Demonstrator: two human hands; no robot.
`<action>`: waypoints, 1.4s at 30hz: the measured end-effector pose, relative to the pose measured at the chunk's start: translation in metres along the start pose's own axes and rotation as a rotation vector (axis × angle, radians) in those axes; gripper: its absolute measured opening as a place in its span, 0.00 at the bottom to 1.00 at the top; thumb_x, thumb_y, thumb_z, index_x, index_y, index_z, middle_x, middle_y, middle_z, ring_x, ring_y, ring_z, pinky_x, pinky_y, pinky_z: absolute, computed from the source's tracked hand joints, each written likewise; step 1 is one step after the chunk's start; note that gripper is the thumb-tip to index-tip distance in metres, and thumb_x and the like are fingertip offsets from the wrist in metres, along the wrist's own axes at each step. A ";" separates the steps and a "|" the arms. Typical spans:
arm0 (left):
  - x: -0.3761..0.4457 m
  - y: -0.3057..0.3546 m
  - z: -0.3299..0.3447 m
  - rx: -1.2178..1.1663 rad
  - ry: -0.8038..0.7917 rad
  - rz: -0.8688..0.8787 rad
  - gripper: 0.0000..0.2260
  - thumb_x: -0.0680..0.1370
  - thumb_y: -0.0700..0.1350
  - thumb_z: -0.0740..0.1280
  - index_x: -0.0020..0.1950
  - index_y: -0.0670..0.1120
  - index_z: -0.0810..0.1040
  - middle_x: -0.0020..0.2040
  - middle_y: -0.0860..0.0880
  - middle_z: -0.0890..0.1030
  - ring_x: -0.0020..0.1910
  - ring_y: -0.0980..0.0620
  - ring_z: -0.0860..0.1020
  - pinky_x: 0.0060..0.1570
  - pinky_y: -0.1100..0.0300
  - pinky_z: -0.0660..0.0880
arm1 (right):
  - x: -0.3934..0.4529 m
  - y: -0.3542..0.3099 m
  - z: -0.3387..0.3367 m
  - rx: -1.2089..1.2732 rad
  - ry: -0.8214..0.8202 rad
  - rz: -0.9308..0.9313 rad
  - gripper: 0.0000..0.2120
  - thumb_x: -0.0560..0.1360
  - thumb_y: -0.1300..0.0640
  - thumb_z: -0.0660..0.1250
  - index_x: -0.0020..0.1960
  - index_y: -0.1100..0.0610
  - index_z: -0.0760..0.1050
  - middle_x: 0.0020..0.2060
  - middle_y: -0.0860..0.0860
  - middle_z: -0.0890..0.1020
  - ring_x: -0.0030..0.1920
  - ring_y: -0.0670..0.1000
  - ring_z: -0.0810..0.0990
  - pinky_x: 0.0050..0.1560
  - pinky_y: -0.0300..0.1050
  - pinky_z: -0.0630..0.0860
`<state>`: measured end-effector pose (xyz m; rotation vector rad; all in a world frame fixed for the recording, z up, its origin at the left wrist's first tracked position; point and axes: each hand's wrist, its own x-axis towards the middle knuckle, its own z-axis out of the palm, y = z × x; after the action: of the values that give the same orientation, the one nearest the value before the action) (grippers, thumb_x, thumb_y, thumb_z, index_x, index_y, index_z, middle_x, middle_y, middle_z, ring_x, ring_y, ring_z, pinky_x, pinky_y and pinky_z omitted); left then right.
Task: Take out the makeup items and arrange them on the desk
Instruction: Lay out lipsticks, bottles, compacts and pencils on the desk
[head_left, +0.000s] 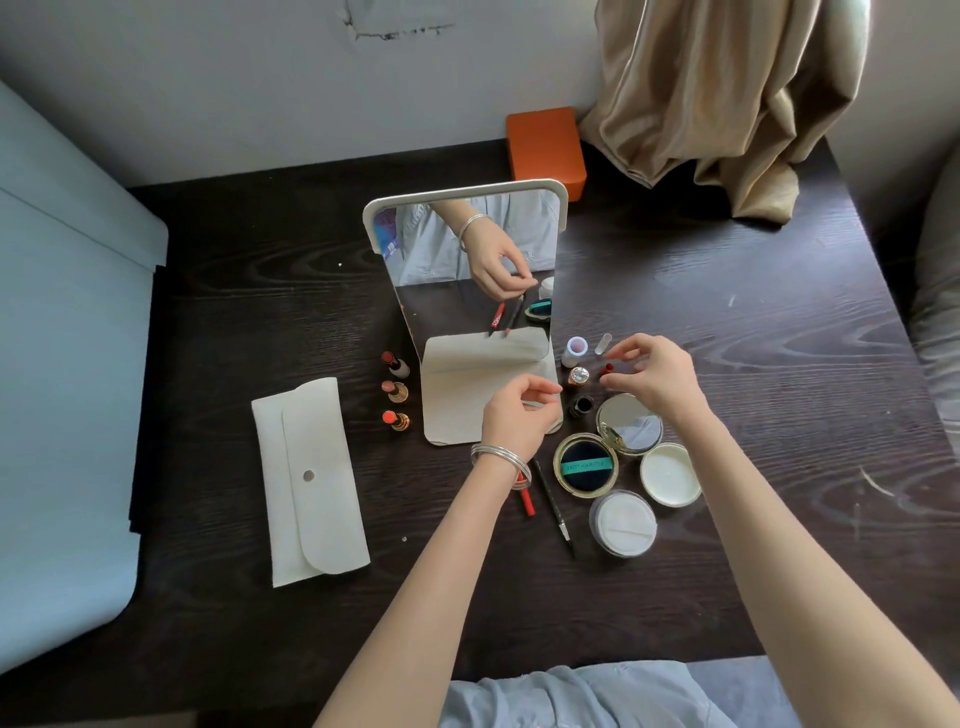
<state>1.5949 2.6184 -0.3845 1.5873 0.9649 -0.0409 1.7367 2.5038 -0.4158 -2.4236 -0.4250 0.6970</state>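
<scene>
A white pouch (311, 478) lies closed on the dark desk (234, 322), left of a standing mirror (467, 249). Three uncapped lipsticks (397, 392) stand in a column beside the mirror's base. My left hand (519, 410) hovers over that base, fingers loosely curled, holding nothing I can see. My right hand (654, 374) hangs to the right, thumb and forefinger arched either side of a small red lipstick (607, 369) with slight gaps. Nearby are a lilac bottle (575, 349), a clear cap (602, 343), a gold lipstick (577, 375) and a dark cap (582, 405).
An open cushion compact (586, 465), a powder jar (623, 522) and its lid (670, 474) sit under my right forearm. A red pencil (527, 501) and black pencil (553, 499) lie by my left wrist. An orange box (545, 148) and beige curtain (727, 104) stand behind.
</scene>
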 end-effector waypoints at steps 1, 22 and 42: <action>-0.001 0.002 0.000 -0.002 0.001 0.007 0.08 0.73 0.36 0.67 0.46 0.48 0.78 0.39 0.55 0.77 0.39 0.56 0.75 0.50 0.54 0.76 | -0.007 -0.005 -0.005 0.024 0.027 -0.013 0.13 0.65 0.57 0.77 0.48 0.53 0.79 0.47 0.52 0.76 0.43 0.49 0.74 0.44 0.41 0.68; -0.071 -0.061 -0.112 -0.126 0.239 -0.051 0.07 0.74 0.40 0.69 0.50 0.50 0.77 0.43 0.56 0.78 0.46 0.59 0.78 0.50 0.61 0.77 | -0.128 -0.111 0.086 0.378 -0.479 -0.179 0.18 0.69 0.59 0.74 0.56 0.53 0.74 0.49 0.49 0.79 0.49 0.47 0.80 0.49 0.37 0.77; -0.062 -0.148 -0.213 0.053 0.455 -0.550 0.24 0.72 0.47 0.68 0.66 0.43 0.69 0.63 0.42 0.73 0.62 0.41 0.71 0.62 0.48 0.70 | -0.158 -0.183 0.225 0.081 -0.481 -0.057 0.29 0.72 0.53 0.71 0.69 0.54 0.64 0.70 0.54 0.60 0.64 0.55 0.71 0.62 0.46 0.71</action>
<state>1.3656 2.7525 -0.4112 1.3586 1.7510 -0.0893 1.4556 2.6769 -0.4016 -2.1450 -0.6362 1.2506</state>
